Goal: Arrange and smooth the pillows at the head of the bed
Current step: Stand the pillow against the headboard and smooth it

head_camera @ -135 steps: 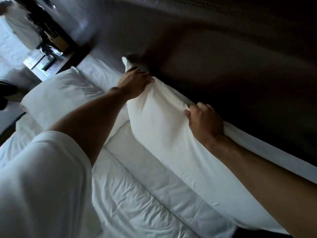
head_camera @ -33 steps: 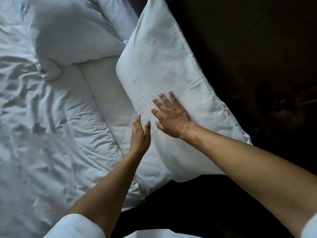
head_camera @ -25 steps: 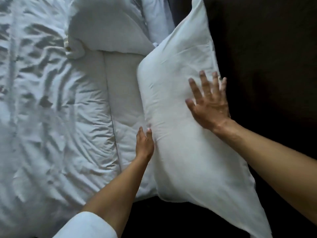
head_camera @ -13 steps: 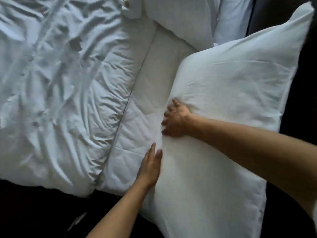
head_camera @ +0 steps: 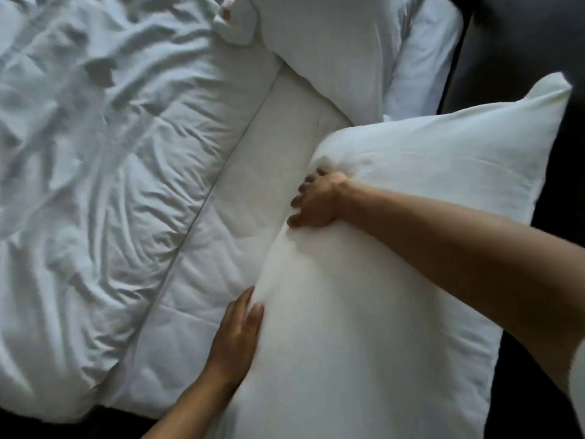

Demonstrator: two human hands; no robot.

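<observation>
White bed [head_camera: 253, 191] with rumpled duvet [head_camera: 95, 153]; near pillow [head_camera: 395, 264] lying at the head end beside the dark headboard [head_camera: 506, 42], second pillow [head_camera: 332, 52] beyond it. Compared with half a second earlier, the right hand [head_camera: 316, 201] has curled tighter, fingers bunching the pillow's inner edge, while the left hand [head_camera: 237, 337] lies flat, fingers together, against the lower side edge as before. This suggests plumping and squaring is under way, not finished. No brand, label or legible writing is visible.
</observation>
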